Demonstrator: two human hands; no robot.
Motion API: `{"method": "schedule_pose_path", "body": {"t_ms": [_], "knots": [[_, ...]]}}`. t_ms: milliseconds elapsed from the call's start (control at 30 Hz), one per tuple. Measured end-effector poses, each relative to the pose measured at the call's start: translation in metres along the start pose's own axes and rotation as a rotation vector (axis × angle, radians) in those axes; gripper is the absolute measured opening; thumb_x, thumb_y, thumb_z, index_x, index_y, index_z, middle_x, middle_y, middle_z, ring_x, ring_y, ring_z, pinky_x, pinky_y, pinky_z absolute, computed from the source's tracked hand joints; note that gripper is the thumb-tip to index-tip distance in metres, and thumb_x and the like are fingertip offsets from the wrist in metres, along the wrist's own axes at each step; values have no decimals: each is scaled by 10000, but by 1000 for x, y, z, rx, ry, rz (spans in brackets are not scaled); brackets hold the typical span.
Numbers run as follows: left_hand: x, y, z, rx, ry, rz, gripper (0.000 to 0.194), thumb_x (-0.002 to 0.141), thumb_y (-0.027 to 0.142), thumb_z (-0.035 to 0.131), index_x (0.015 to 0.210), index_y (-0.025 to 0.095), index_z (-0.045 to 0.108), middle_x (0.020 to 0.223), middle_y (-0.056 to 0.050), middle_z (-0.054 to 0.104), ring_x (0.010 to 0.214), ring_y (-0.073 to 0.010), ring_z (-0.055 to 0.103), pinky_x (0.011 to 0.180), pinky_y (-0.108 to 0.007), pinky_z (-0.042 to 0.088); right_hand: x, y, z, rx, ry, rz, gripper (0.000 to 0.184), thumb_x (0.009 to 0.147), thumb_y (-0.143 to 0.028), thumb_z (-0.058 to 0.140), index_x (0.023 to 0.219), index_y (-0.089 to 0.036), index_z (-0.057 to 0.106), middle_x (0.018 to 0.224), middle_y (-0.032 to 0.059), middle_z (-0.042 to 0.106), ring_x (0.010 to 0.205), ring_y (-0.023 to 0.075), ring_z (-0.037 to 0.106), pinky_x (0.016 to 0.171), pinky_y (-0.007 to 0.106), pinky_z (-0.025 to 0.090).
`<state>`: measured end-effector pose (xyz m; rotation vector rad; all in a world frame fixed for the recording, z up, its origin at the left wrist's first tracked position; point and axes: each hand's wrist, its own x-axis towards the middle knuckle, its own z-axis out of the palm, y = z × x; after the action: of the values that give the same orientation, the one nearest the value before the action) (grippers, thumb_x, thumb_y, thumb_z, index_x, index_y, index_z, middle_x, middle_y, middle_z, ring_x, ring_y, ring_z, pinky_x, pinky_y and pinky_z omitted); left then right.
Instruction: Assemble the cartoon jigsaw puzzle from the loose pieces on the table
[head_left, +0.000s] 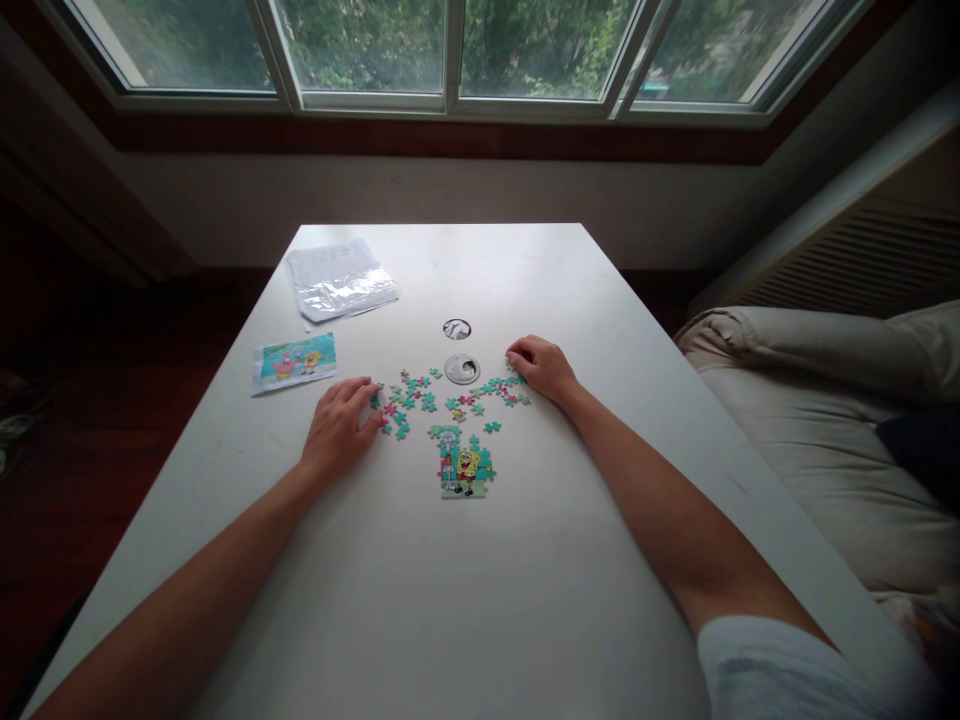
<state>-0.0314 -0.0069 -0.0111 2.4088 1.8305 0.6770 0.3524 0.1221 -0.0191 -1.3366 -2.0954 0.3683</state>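
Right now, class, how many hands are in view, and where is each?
2: left hand at the left cluster of loose puzzle pieces; right hand at the right cluster.

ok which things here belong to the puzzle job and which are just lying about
Part of the job:
loose puzzle pieces
part-built puzzle
picture card, probably the reference

Apparently just lying about:
white papers with clear plastic
round grey disc

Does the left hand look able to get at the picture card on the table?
Probably yes: the picture card lies just beyond the left hand, and nothing appears to stand between them.
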Motion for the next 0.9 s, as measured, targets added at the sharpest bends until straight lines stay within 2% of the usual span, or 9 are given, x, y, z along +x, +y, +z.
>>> {"method": "schedule_pose_path", "body": {"t_ms": [133, 300, 533, 700, 900], "knots": [[-1, 5, -1, -17, -28, 76, 384, 979, 370, 522, 1333, 243, 598, 1466, -59, 549, 1401, -282, 433, 1201, -492, 343, 0, 1, 1, -2, 3, -1, 161, 897, -302, 578, 867, -207, 704, 829, 40, 641, 754, 187, 557, 719, 319, 428], [-1, 13, -5, -4, -119, 194, 448, 988, 377, 515, 1412, 232, 539, 1553, -45, 472, 1482, -279, 331, 1224, -490, 321, 0, 2, 2, -1, 1, -2, 163, 895, -306, 577, 865, -208, 703, 830, 39, 642, 750, 185, 557, 720, 318, 429], [-3, 18, -5, -28, -194, 315, 495, 998, 404, 516, 1466, 243, 504, 1574, -30, 453, 1498, -290, 308, 1232, -506, 308, 0, 3, 2, -6, 4, -1, 164, 895, -305, 575, 873, -209, 706, 830, 37, 644, 755, 184, 557, 724, 315, 431], [-3, 17, -4, -57, -185, 316, 414, 996, 383, 521, 1386, 263, 592, 1496, -33, 547, 1459, -291, 367, 1212, -522, 334, 0, 2, 1, -7, -3, -2, 169, 897, -308, 571, 868, -208, 705, 835, 40, 648, 760, 186, 561, 724, 313, 433], [-2, 16, -2, -63, -150, 278, 361, 992, 340, 511, 1324, 271, 635, 1456, -31, 580, 1428, -284, 414, 1199, -524, 354, 0, 0, 0, -16, -10, 12, 181, 901, -325, 568, 879, -211, 707, 847, 48, 658, 767, 194, 559, 731, 321, 443]]}}
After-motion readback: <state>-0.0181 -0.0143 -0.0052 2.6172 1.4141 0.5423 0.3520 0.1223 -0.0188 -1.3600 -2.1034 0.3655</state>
